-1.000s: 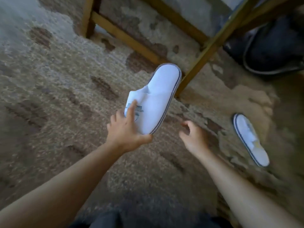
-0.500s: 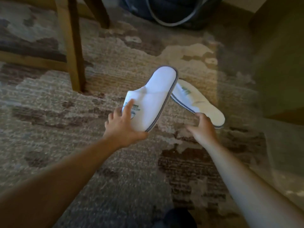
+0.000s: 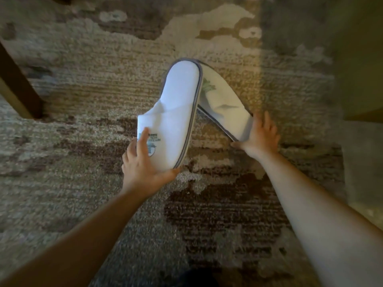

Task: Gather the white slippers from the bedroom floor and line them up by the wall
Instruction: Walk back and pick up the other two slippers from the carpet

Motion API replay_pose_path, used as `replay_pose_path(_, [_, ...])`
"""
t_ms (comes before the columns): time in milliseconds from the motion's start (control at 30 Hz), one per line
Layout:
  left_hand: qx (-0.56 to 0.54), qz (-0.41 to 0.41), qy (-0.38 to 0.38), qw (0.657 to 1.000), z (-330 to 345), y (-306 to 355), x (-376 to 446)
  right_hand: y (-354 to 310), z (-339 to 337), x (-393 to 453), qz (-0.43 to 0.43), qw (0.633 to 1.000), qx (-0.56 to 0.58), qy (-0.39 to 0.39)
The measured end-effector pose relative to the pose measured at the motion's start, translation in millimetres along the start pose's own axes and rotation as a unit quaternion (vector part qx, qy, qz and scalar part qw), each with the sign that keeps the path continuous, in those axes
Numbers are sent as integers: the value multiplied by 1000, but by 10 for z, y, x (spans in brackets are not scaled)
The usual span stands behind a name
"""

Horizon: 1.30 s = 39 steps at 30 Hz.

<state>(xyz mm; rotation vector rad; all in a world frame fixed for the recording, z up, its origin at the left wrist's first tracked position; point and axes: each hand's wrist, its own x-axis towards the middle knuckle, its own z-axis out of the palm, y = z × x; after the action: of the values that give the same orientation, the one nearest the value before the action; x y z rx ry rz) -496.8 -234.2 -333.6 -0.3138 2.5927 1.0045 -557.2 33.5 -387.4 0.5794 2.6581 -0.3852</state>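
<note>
Left hand (image 3: 143, 164) closed on the first white slipper (image 3: 176, 119) at its toe end: thumb under the grey-edged rim, fingers (image 3: 143, 139) spread over the printed logo (image 3: 152, 145) on the upper. Held up off the carpet (image 3: 83, 100), tilted on its side, insole facing the camera. Long axis running from lower left to upper right, heel end pointing up and away, toe end down toward the wrist.

Right hand (image 3: 260, 135) gripping the second white slipper (image 3: 223, 104) at its near end, thumb low along the sole edge, fingers reaching up past the far side. Cannot tell whether this one is lifted clear or touching the carpet. Long axis from lower right to upper left, green print (image 3: 208, 85) showing near the far end.

Far ends of the two slippers meeting at the top, first overlapping second, forming an upside-down V between the hands. Both over the middle of the patterned brown and beige carpet. Dark wooden furniture leg (image 3: 18, 88) at the left edge, well apart from the slippers. Greenish upright surface (image 3: 360, 59) at the right edge, blurred.
</note>
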Motion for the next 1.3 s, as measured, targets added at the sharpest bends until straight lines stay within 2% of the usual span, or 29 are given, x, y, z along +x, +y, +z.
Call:
replay_pose_path(100, [-3,-9,-8,1000,45,-9,-60,-12,27,-57,-11,999,-47,10])
replay_pose_path(200, [-30,-20,-12,999,79,32,-95,-76,62,-183,-15,998,-14,52])
replay_pose_path(300, [-35,-9,-9,999,41,106,-127,-154,81,-381,-17,987,133,88])
replay_pose_path(500, [-100,33,-7,994,-411,567,-426,-328,-265,-1073,-7,912,392,121])
replay_pose_path(700, [-86,125,-37,988,-1370,1449,-970,-455,-1526,-1981,-3,883,450,135])
replay_pose_path(867, [-105,118,-51,986,-2236,2537,-1585,-642,-2895,-2709,1,861,497,110])
replay_pose_path(1033, [-104,136,-66,983,-3058,3769,-2159,-511,-4468,-3264,19,848,526,67])
replay_pose_path(1200, [-125,176,-78,973,-3540,4585,-2584,-339,-5560,-3747,21,833,545,90])
replay_pose_path(1300, [-135,221,-93,961,-3766,4931,-2774,-281,-5956,-4073,37,828,542,139])
